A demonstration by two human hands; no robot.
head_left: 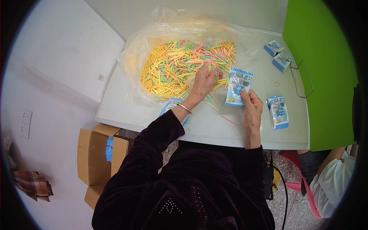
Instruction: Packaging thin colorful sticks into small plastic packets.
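Five blue-and-white packets point(238, 87) before me, one clear bag point(153, 42) of countless coloured sticks point(180, 63), two cardboard boxes point(92, 157), one rubber band point(276, 84)

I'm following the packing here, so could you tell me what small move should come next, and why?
Probably gather a pinch of thin coloured sticks: the left hand already rests in the pile on the clear plastic bag, while the right hand holds a blue-and-white packet beside it.

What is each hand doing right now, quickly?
Left hand: fingers in the pile of coloured sticks; grasp cannot be told.
Right hand: closed on a blue-and-white packet.
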